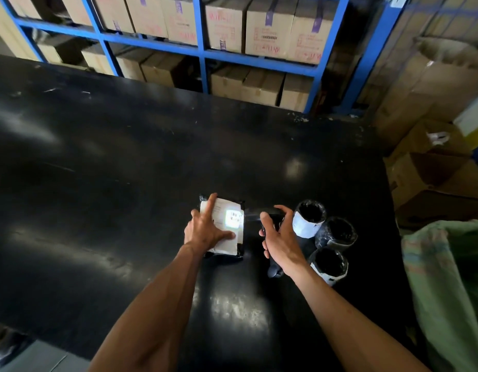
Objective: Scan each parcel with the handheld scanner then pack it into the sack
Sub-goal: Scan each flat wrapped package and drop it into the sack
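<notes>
The left hand [205,232] presses flat on the flat parcel [224,226], whose label lies at nine o'clock from the handheld scanner [262,213] gripped by the right hand [279,237].

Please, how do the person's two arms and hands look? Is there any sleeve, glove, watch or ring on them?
Both forearms are bare up to the frame's bottom edge: no sleeve shows. The left hand and right hand wear no gloves. No watch, bracelet or ring is visible.
</notes>
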{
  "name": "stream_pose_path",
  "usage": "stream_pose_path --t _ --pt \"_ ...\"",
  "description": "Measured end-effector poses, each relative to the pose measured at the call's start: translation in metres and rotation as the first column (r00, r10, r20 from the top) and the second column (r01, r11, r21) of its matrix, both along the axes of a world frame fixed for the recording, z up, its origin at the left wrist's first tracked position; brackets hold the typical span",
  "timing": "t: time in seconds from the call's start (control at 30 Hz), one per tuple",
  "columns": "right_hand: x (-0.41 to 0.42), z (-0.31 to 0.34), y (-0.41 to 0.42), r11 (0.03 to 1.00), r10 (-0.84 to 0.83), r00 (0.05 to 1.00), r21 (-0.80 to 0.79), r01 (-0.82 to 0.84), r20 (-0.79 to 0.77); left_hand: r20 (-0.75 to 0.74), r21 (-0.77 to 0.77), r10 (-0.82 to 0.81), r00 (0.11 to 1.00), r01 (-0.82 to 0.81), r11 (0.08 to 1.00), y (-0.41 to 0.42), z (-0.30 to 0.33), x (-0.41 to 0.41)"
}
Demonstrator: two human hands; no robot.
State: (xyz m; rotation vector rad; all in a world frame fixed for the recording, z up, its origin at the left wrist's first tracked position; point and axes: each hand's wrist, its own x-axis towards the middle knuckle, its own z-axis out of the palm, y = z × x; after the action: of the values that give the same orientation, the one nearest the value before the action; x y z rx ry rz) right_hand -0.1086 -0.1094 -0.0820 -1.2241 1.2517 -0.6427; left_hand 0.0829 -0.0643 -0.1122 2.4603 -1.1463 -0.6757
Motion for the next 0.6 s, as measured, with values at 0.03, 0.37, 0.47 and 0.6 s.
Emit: stream_pose_path --t 0.03,0.37,0.47,0.6 --pt "-0.003 0.002 0.003 1.0 -0.001 1.0 -0.013 0.001 -0.001 0.001 -0.003 -0.006 1.0 0.006 1.0 0.002 0.001 -0.003" --pt "-0.031 0.007 0.021 0.998 0.063 0.995 -0.01 -0.064 -0.078 0.028 -0.032 0.006 1.0 -0.005 0.999 0.019 0.019 -0.021" --pt "-0.047 -0.011 0.033 0.993 0.107 0.954 -0.019 -0.117 -0.282 -0.006 -0.076 0.046 0.999 -0.046 0.996 0.025 0.021 -0.023" --pt "-0.069 -0.037 0.052 0.972 0.177 0.734 -0.003 -0.237 -0.656 -0.112 -0.159 0.126 0.986 -0.143 0.977 0.037 0.021 -0.031"
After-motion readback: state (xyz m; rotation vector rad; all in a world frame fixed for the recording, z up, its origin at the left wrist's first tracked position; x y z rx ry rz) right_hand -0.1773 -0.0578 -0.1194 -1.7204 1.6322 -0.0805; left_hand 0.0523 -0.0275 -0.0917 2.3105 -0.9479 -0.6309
